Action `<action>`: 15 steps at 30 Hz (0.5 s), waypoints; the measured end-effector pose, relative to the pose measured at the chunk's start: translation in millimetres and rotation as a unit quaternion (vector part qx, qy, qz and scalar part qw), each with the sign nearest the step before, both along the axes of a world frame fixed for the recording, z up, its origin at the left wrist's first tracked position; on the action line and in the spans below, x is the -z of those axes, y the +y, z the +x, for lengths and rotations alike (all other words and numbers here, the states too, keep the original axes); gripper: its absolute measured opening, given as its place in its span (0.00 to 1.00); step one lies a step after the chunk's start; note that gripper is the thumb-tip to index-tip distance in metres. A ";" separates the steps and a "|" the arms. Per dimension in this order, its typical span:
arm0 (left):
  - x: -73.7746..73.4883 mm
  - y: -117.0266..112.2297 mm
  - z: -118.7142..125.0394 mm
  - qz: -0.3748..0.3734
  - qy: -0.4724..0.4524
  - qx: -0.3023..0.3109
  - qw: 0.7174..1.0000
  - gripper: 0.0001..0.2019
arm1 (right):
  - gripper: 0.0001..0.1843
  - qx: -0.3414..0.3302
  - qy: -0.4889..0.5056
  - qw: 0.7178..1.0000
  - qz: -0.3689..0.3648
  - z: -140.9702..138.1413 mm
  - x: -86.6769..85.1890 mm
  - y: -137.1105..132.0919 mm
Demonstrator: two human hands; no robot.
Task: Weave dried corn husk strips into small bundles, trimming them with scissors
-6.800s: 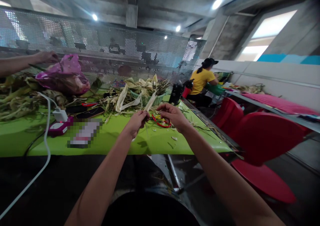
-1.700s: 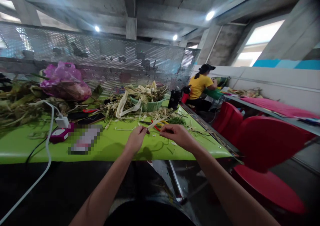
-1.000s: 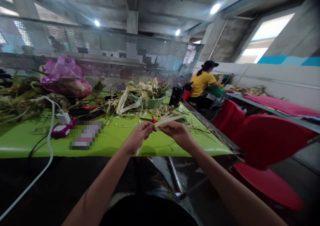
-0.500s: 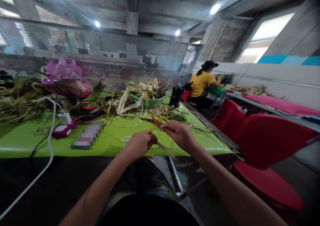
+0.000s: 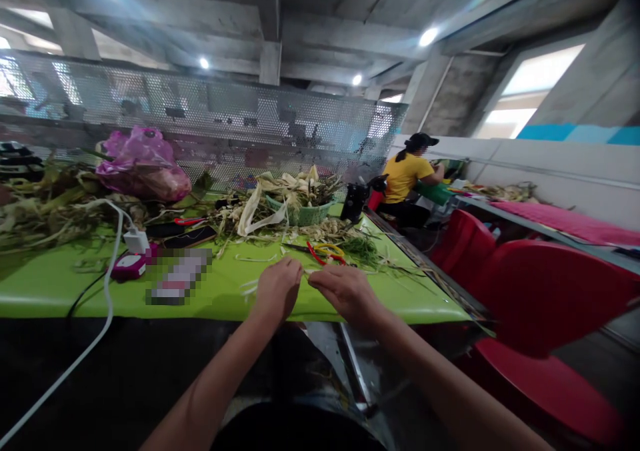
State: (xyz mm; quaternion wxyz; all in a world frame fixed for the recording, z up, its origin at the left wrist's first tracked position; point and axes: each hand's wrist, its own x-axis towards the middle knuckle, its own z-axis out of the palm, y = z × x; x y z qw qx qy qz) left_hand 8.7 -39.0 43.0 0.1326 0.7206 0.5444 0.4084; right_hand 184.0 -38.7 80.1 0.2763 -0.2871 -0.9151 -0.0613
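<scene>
Above the front edge of the green table (image 5: 225, 304), my left hand (image 5: 280, 288) is closed, its fingertips pinched together. My right hand (image 5: 345, 292) is close beside it, thumb and fingers pressed together. A thin pale plant strand (image 5: 306, 273) shows in the small gap between both hands; most of it is hidden by the fingers. Just beyond the hands lie scissors (image 5: 325, 254) with red and yellow handles. A small heap of fine green strands (image 5: 361, 250) is right of them. Pale strips (image 5: 249, 287) rest on the table left of my left hand.
Behind is a green basket (image 5: 305, 215) of dry husks. A pink plastic bag (image 5: 143, 164), dried stalks (image 5: 45, 204), a purple charger block (image 5: 131, 264), a white cable (image 5: 107, 291) and a phone (image 5: 190, 238) are left. Red chairs (image 5: 545, 291) and a person in yellow (image 5: 406, 176) are right.
My hands have come closer together and level, my left hand turning upward. Strands that hung below the hands no longer show there. The view has tilted slightly up.
</scene>
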 end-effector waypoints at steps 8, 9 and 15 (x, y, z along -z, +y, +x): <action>-8.0 -7.0 -7.4 -0.133 -0.260 0.218 0.931 0.12 | 0.12 0.014 0.219 0.957 -0.192 7.8 10.6 30.8; -6.9 -4.1 -6.6 -0.148 -0.306 0.190 0.921 0.13 | 0.12 0.017 0.227 0.955 -0.191 4.6 14.9 28.5; 2.4 4.1 -1.0 -0.032 -0.186 0.015 0.982 0.09 | 0.12 0.016 0.095 0.992 -0.082 -7.0 14.3 2.7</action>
